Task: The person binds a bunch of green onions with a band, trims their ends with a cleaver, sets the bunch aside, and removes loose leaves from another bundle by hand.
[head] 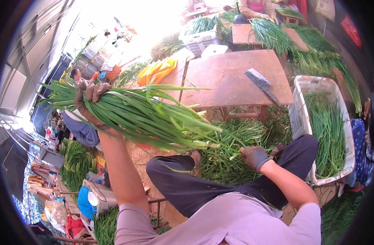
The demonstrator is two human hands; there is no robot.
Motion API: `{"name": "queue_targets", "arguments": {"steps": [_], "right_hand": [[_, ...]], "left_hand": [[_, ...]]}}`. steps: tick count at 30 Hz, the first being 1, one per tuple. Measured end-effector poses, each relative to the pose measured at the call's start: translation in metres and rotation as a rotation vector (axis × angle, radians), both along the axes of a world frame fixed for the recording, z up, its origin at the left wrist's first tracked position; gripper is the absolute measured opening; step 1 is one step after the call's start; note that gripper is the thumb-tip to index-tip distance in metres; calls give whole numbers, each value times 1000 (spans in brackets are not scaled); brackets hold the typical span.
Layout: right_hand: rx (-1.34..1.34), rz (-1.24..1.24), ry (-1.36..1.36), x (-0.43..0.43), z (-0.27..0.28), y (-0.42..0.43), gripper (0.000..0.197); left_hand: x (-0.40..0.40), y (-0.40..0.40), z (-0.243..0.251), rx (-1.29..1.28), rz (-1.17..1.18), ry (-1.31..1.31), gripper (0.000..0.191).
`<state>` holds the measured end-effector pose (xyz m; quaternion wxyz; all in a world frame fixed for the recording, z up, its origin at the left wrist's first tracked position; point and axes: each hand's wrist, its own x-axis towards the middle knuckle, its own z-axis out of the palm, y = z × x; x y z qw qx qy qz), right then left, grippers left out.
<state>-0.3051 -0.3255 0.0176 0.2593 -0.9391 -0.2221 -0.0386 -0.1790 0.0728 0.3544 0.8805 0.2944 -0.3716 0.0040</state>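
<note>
In a soiled glove, my left hand [90, 99] is wrapped around a thick bundle of green leafy stalks [144, 113], which look like garlic chives. The bundle is held up at the left, its pale cut ends toward the right. My right hand [254, 156], in a dark dirty glove, pinches a thin stalk [234, 151] at the lower tip of the bundle; whether that stalk is free of the bundle cannot be told. Loose leaves and trimmings [229, 171] lie on the ground between my legs. A cleaver [258, 78] rests on the low wooden table [217, 79] before me.
To my right stands a white plastic crate [348, 144] with chives inside. An orange cloth [157, 71] lies at the table's left end. Across from me a person's gloved hands [268, 17] touch chives on another board [242, 33]. More chives [76, 165] are piled at the left.
</note>
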Motion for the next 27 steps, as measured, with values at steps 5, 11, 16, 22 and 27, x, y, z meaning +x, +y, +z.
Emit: {"name": "queue_targets", "arguments": {"steps": [5, 11, 16, 22, 27], "right_hand": [[-380, 55, 333, 3, -28, -1, 19], [-341, 31, 393, 2, 13, -6, 37], [142, -104, -107, -6, 89, 11, 48], [491, 11, -405, 3, 146, 76, 36], [524, -129, -245, 27, 121, 101, 20]], "left_hand": [[3, 15, 5, 35, -36, -22, 25], [-1, 11, 8, 65, 0, -49, 16], [-6, 2, 11, 41, 126, -67, 40], [1, -27, 1, 46, -66, -63, 22], [-5, -40, -5, 45, -82, -68, 25]]}}
